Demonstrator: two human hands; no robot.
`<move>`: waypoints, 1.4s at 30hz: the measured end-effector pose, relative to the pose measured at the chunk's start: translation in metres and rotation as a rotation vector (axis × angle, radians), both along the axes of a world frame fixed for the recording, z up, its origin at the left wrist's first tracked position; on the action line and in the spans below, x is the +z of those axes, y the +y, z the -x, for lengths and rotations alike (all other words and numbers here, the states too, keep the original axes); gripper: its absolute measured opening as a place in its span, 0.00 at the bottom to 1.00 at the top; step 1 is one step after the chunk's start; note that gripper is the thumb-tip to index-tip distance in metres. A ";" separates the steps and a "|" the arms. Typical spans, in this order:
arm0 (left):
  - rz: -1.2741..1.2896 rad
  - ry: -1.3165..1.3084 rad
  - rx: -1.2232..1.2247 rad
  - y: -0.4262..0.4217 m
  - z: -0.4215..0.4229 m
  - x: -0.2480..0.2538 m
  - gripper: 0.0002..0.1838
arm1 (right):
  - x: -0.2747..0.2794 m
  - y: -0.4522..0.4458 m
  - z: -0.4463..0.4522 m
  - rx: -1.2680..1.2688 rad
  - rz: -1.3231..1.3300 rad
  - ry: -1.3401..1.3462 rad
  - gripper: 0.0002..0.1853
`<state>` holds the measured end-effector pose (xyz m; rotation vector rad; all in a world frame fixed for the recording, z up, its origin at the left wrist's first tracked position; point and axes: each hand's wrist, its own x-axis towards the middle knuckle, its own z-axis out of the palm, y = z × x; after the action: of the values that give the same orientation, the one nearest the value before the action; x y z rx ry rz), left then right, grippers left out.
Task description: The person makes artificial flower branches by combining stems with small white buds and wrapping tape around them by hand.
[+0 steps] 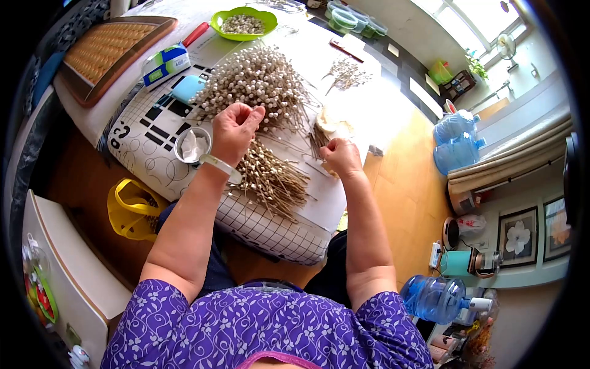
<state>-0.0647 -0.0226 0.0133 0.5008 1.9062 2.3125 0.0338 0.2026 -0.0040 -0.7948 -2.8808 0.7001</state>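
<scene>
My left hand (238, 130) is closed in a pinch at the near edge of a large heap of stems with white beads (258, 80); what it holds is too small to name. My right hand (342, 157) is pinched too, beside a cream round piece (334, 123) and some thin brown stems, its grip unclear. Between and below the hands lies a bundle of brown stems with pale buds (273, 178). A small cup with white material (193, 146) stands left of my left wrist.
A green bowl of beads (244, 24), a blue-and-white packet (166, 64) and a light blue item (188, 89) are on the patterned table cover (147, 163). A yellow bag (132, 209) stands below the table's left side. Blue water bottles (456, 144) are at right.
</scene>
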 end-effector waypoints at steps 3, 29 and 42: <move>0.067 0.066 0.018 0.000 0.001 -0.002 0.13 | 0.006 0.016 -0.003 -0.036 0.022 0.094 0.12; 0.147 0.138 0.162 -0.008 0.010 -0.004 0.15 | 0.087 0.071 0.037 0.097 -0.383 -0.010 0.12; 0.136 0.139 0.196 -0.013 0.015 0.000 0.15 | 0.077 0.042 0.085 0.408 -0.694 -0.241 0.08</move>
<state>-0.0799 -0.0359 0.0133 0.4920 2.2534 2.2941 -0.0511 0.2444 0.0726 -0.2086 -3.1761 -0.4210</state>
